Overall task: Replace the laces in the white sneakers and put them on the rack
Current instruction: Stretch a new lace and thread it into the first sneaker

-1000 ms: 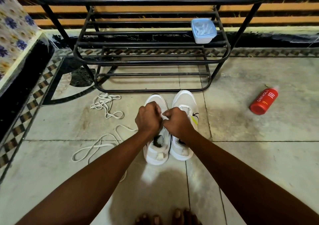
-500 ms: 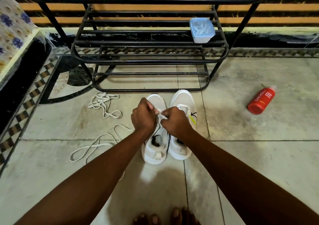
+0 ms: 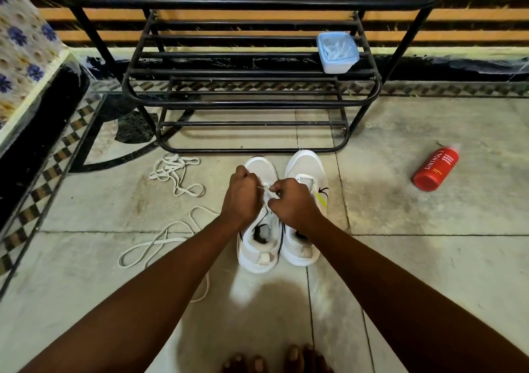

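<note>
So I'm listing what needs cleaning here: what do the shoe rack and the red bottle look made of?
The shoe rack looks like painted or coated metal tubing: thin round black bars with a slight sheen and bent corners. The red bottle lying on the floor looks like smooth plastic, matte red with white printed lettering.

There were two white sneakers (image 3: 282, 215), side by side at the frame's centre. Two loose white laces (image 3: 177, 178) lay left of them. One black metal shoe rack (image 3: 249, 103) filled the upper middle, carrying one lidded plastic container (image 3: 337, 52). One red body wash bottle (image 3: 436, 168) lay at the right. Two hands (image 3: 242, 198) worked together at centre.
</note>
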